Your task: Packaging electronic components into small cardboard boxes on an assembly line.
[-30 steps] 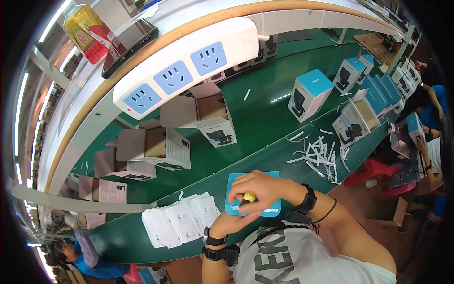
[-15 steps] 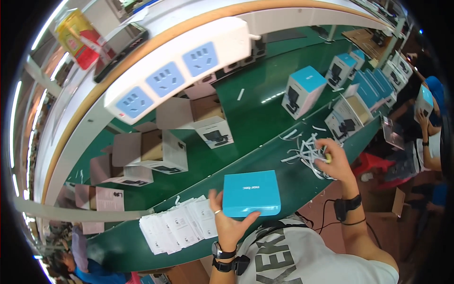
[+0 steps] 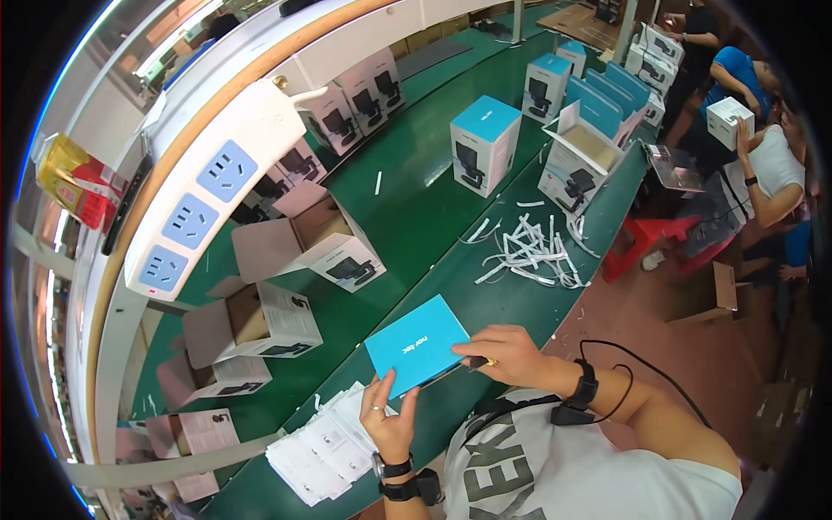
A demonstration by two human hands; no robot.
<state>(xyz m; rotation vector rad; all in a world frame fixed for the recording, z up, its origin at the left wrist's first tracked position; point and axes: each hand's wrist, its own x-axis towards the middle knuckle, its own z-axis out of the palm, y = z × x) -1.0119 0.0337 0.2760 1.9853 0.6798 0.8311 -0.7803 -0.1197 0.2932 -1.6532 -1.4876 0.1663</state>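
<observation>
A carton with a turquoise top [image 3: 416,347] lies tilted at the near edge of the green bench, its top facing me. My left hand [image 3: 387,418] grips its near left corner, thumb and fingers along the edge. At the opposite corner, the fingertips of my right hand [image 3: 510,354] touch the top. That hand is closed round a small black-and-yellow tool [image 3: 479,361], mostly hidden by the fingers, so its kind is unclear. White paper strips [image 3: 536,253] lie in a tangled heap beyond the right hand. White printed sheets [image 3: 325,446] spread in a stack left of my left hand.
Open cartons [image 3: 334,247] stand along the left of the bench. A closed turquoise-topped carton [image 3: 485,146] and an open carton [image 3: 581,160] stand farther off. A white power strip [image 3: 217,186] hangs at upper left. Co-workers sit at right, one holding a white carton [image 3: 730,121].
My right hand has come from the strip heap to the carton's right side. The carton has turned and tilted in my left hand. The whole view has shifted.
</observation>
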